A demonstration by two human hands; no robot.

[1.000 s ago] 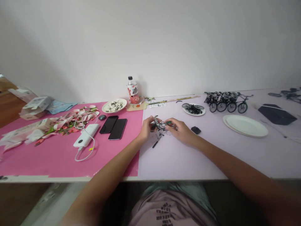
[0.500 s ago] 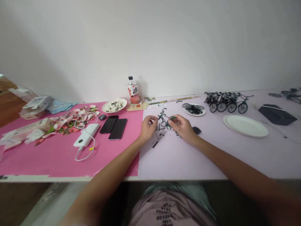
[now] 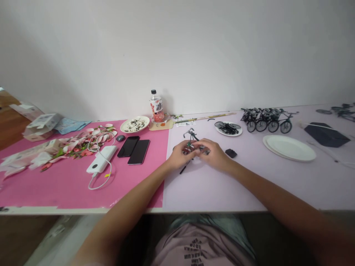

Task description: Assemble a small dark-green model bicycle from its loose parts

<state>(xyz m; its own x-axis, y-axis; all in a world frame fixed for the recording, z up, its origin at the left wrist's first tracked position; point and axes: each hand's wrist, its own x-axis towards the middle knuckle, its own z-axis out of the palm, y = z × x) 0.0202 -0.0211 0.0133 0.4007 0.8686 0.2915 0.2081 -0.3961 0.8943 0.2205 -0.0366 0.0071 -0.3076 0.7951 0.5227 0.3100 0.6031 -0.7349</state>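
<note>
Between my two hands is a small dark green and black model bicycle (image 3: 191, 135), its handlebar end pointing up and away from me. My left hand (image 3: 179, 155) is closed around its lower left side. From the right, my right hand (image 3: 213, 153) pinches it, thumb and fingers close to the left thumb. The fingers cover most of the frame. A thin black rod-like tool (image 3: 182, 170) lies on the table just below my left hand. To the right of my right hand lies a small black piece (image 3: 230, 153).
Several finished-looking model bicycles (image 3: 266, 121) stand at the back right. A white plate (image 3: 240, 133) of black wheels and parts is nearer. Empty white plates (image 3: 294, 148) lie right. Phones (image 3: 139, 152), a power bank (image 3: 102, 159), artificial petals (image 3: 94, 140) and a bottle (image 3: 157, 108) are left.
My hands have come together around the model bicycle, the right one moving left. The bicycle has turned, with its handlebar now up and to the left. The black piece at right is more exposed.
</note>
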